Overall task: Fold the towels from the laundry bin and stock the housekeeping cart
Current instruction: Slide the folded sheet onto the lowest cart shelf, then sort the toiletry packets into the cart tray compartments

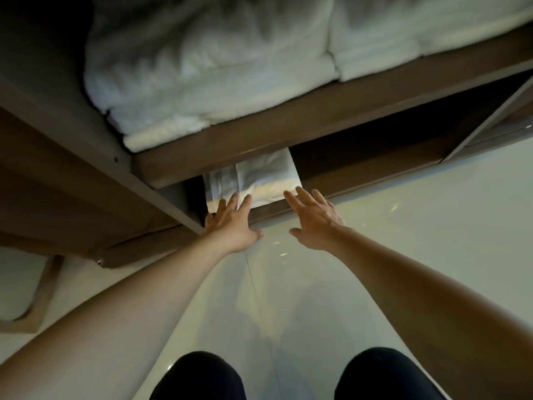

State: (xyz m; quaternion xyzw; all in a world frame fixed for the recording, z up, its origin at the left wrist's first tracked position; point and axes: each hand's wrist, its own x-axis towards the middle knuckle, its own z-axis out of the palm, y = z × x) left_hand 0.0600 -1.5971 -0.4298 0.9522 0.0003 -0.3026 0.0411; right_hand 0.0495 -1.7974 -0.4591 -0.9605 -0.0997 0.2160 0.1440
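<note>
A brown housekeeping cart (219, 142) fills the upper part of the view. Its upper shelf carries two stacks of folded white towels, a thick one (202, 70) on the left and another (409, 30) on the right. On the lower shelf lies a small folded white towel (259, 177), sticking out past the shelf edge. My left hand (230, 223) reaches to it with straight fingers, the fingertips touching its front edge. My right hand (314, 217) is stretched flat beside it, fingertips at the towel's right front corner. Neither hand grips anything.
A glossy pale floor (403, 226) spreads below the cart. A brown curved bracket or handle (40, 295) hangs at the lower left of the cart. My knees (199, 379) in dark trousers show at the bottom edge. The lower shelf runs dark to the right.
</note>
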